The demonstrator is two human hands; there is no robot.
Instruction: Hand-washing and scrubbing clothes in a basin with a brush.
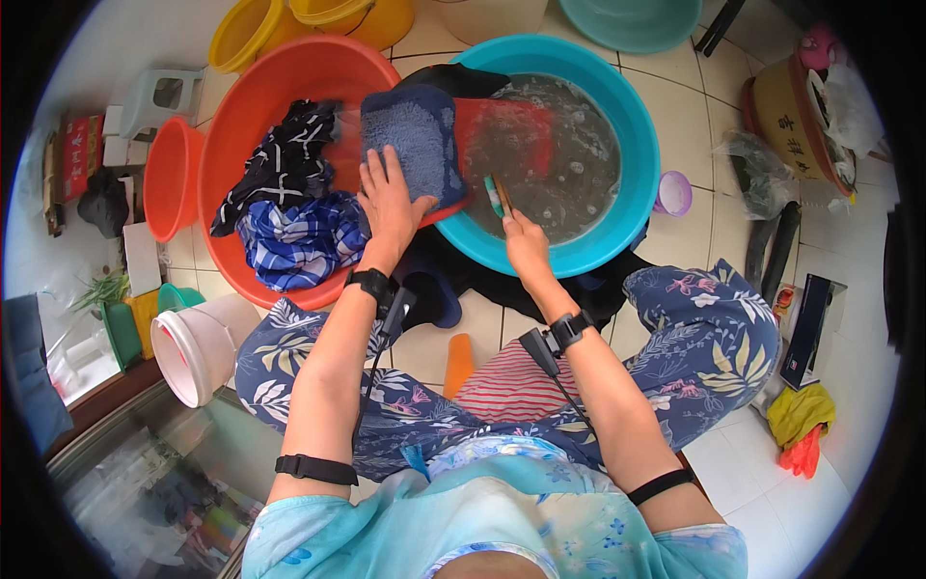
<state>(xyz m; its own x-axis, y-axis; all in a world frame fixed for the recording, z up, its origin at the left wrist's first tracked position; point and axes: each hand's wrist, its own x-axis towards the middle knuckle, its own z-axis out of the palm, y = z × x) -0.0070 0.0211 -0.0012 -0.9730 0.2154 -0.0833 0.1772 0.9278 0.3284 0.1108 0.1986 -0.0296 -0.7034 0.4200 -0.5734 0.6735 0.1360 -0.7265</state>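
My left hand (389,189) lies with spread fingers on a wet navy cloth with a fuzzy blue face (410,134). The cloth rests on a red board (474,119), which looks like a washboard and slants into the grey, sudsy water (571,155) of a turquoise basin (640,145). My right hand (527,242) grips a scrubbing brush (500,194) with a wooden back and green-and-white bristles, just above the water. Left of the cloth, a red-orange basin (239,108) holds a black-and-white patterned garment (286,163) and a blue checked garment (300,239). Dark fabric (456,78) hangs over the turquoise basin's far rim.
A small purple cup (675,194) stands right of the turquoise basin. Yellow buckets (249,32) and a teal basin (633,25) are behind. At left stand an orange basin (170,181) and a tipped white bucket (202,347). A large planter (788,119) is at far right.
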